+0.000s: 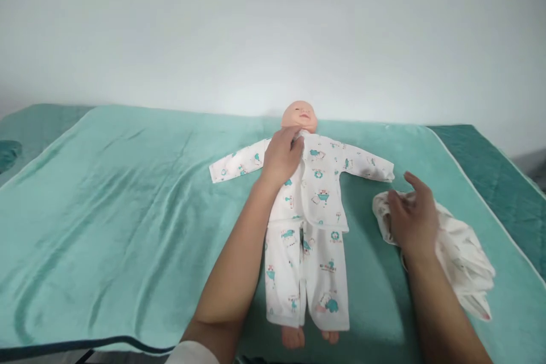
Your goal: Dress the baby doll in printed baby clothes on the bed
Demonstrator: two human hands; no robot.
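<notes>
Head view: from where I stand, a doll lies face up on a green blanket, its head near the wall and its feet toward the person. It wears a white printed top, sleeves spread wide, and matching trousers with the bare feet poking out below. The person's left hand rests at the top's collar, just under the doll's chin; I cannot tell whether its fingers pinch the cloth. To the doll's side, near one cuff, the right hand is over a crumpled white cloth, thumb and forefinger apart; whether it touches the cloth I cannot tell. A darker green cover shows beyond the blanket's edge.
</notes>
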